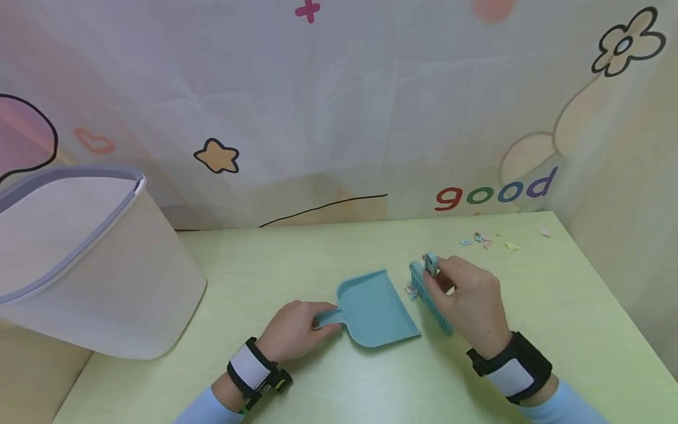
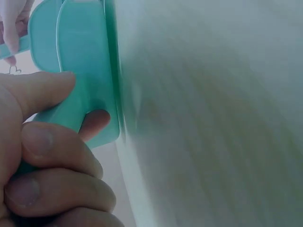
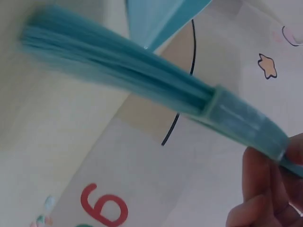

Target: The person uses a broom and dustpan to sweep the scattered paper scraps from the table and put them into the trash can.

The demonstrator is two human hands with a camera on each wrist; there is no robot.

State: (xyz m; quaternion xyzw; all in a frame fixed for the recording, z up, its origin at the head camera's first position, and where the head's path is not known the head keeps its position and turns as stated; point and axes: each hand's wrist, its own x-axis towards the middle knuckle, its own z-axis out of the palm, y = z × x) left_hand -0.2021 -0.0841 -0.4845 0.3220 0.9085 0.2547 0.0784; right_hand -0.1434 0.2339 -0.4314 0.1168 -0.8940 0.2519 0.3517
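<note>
While my left hand (image 1: 293, 330) curls round the handle of the teal dustpan (image 1: 373, 309), the pan lies flat on the pale green table (image 1: 556, 312) at the lower middle of the head view, its open mouth facing right. In the left wrist view my fingers (image 2: 57, 146) wrap that handle closely and the thumb lies along its top. My right hand (image 1: 471, 300), just right of the pan, grips the teal brush (image 1: 429, 291) by its back, bristles pointing down to the table, just beside the pan's open edge. A few small scraps (image 1: 410, 290) sit by the upper end of the brush. The right wrist view shows the bristles (image 3: 118, 66) fanned toward the upper left of the frame, my fingertips (image 3: 260, 189) pinching the brush body at the lower right. More coloured paper bits (image 1: 484, 240) lie scattered at the upper right of the table, well apart from the pan. A white bin (image 1: 79, 259) stands at the left edge, before a printed curtain (image 1: 339, 106)
</note>
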